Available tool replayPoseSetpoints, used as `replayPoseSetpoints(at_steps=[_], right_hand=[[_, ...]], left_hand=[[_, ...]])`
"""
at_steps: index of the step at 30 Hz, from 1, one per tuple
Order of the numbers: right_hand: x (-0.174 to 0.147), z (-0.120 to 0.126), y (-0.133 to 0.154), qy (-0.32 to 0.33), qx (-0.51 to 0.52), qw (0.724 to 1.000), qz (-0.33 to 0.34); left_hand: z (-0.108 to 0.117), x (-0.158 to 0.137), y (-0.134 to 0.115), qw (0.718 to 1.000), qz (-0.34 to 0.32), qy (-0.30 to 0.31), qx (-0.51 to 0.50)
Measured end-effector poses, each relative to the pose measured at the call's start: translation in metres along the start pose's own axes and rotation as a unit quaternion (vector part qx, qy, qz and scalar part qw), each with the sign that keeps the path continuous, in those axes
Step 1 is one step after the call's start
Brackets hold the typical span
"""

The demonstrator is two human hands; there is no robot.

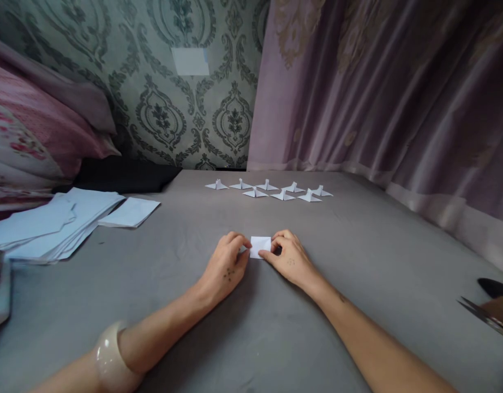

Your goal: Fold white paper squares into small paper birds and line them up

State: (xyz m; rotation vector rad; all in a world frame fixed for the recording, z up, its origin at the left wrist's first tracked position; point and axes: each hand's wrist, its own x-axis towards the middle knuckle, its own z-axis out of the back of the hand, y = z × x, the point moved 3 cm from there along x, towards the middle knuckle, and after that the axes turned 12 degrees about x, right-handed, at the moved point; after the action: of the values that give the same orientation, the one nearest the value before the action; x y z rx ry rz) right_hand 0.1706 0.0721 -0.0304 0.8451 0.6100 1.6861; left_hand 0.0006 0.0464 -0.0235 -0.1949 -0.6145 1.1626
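A small white square of folded paper point(259, 245) is held between my two hands, just above or on the grey surface. My left hand point(230, 259) pinches its left edge between thumb and fingers. On the other side, my right hand point(290, 256) grips the right edge, with the thumb lying over the front. Further back stand several small white folded paper figures point(255, 192) in two loose rows, each with flat wings and a raised middle.
At the left lie a stack of white paper sheets point(51, 224) and a smaller pile of paper point(131, 212). Behind them is a black cloth point(124, 173). Scissors point(486, 315) lie at the right edge, beside a dark object point(495, 286). A purple curtain point(378, 109) borders the right side.
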Motion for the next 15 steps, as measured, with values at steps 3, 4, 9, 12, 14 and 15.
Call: replayPoseSetpoints(at_steps=[3, 4, 9, 12, 14, 15], right_hand=[[-0.001, 0.001, -0.001, -0.005, -0.002, 1.0, 0.001], [-0.001, 0.001, -0.002, -0.008, -0.003, 1.0, 0.002], [-0.005, 0.006, -0.005, -0.015, -0.005, 1.0, 0.026], [-0.01, 0.006, 0.0, 0.022, -0.03, 0.996, 0.086], [-0.014, 0.006, 0.006, 0.051, -0.078, 0.988, 0.127], [-0.016, 0.005, 0.008, 0.061, -0.105, 0.983, 0.139]], left_hand=[[-0.001, -0.003, -0.007, 0.993, -0.106, 0.031, 0.041], [-0.001, -0.003, -0.01, 0.989, -0.127, 0.044, 0.059], [-0.001, -0.006, -0.02, 0.967, -0.174, 0.079, 0.169], [-0.005, -0.008, -0.019, 0.962, -0.153, 0.082, 0.211], [-0.007, -0.009, -0.018, 0.962, -0.135, 0.086, 0.222], [-0.008, -0.009, -0.018, 0.962, -0.129, 0.088, 0.223]])
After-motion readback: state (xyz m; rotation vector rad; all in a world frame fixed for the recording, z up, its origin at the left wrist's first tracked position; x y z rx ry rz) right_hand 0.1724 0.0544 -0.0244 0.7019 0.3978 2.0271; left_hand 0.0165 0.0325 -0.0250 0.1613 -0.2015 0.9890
